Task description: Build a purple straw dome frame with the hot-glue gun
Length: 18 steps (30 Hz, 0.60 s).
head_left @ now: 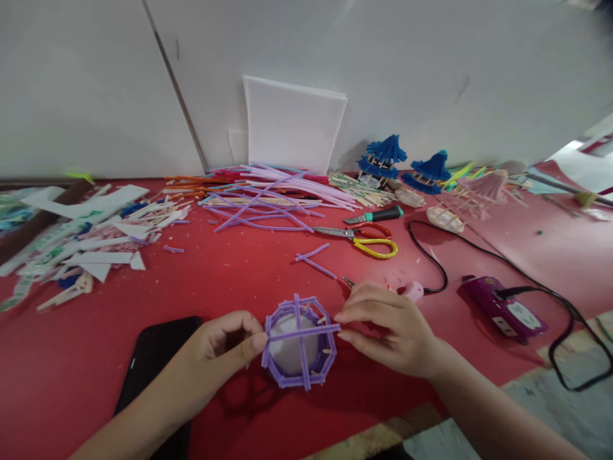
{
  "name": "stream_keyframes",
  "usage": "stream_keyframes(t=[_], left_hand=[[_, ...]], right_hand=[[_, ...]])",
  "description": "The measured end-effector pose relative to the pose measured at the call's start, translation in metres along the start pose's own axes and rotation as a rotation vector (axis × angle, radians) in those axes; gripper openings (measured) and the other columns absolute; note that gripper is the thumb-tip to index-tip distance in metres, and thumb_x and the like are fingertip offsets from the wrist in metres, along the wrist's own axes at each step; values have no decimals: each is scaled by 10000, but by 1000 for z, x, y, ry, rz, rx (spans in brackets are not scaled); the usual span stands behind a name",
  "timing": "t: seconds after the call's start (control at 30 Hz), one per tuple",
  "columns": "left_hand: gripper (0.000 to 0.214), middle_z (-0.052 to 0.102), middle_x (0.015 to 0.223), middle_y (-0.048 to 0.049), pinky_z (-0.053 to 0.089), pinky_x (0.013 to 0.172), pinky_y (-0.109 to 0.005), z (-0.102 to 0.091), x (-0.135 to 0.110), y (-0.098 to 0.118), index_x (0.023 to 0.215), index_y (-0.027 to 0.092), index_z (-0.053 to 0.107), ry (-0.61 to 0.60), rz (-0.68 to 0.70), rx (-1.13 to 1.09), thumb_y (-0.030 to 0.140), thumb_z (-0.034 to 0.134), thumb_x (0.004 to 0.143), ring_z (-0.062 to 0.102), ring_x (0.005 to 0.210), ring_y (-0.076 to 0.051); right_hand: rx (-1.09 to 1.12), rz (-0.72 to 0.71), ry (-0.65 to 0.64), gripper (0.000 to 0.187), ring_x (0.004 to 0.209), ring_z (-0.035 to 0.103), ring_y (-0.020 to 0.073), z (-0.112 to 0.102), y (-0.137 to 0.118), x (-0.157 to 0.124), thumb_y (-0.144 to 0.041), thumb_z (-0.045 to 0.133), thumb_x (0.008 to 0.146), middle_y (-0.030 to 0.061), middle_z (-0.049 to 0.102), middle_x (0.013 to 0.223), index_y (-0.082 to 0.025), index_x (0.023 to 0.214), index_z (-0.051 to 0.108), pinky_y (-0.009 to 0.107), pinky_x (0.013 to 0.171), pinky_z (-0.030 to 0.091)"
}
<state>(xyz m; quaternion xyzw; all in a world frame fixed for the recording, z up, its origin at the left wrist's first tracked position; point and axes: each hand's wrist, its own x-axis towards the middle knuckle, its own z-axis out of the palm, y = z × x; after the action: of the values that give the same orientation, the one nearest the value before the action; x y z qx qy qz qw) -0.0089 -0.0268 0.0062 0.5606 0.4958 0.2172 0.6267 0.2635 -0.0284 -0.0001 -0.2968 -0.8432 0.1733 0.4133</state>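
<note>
A purple octagonal frame built of pipe cleaners is in front of me, with a round pale base inside and short light pegs along its wall. Two purple pipe-cleaner strips cross over its open top. My left hand pinches the frame's left side, where the crosswise strip ends. At the other end of that strip, my right hand has thumb and fingers closed around the tip. Behind the right hand lies a pink glue gun, mostly hidden.
Scissors, a utility knife and pipe cleaners lie beyond the frame. Scraps are heaped left, above a black phone. A purple power strip with a black cord sits right. Blue-roofed models stand behind.
</note>
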Motion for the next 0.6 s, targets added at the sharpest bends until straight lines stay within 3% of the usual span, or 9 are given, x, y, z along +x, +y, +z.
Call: stream_keyframes(t=[0.6], left_hand=[[326, 474, 626, 42, 327, 560, -229, 1, 1, 0, 673, 187, 543, 17, -21, 28, 493, 599, 772, 392, 596, -115]], right_hand=[[39, -53, 31, 120, 677, 632, 136, 4, 0, 1, -142, 615, 861, 40, 693, 736, -175, 958, 678, 311, 676, 539]])
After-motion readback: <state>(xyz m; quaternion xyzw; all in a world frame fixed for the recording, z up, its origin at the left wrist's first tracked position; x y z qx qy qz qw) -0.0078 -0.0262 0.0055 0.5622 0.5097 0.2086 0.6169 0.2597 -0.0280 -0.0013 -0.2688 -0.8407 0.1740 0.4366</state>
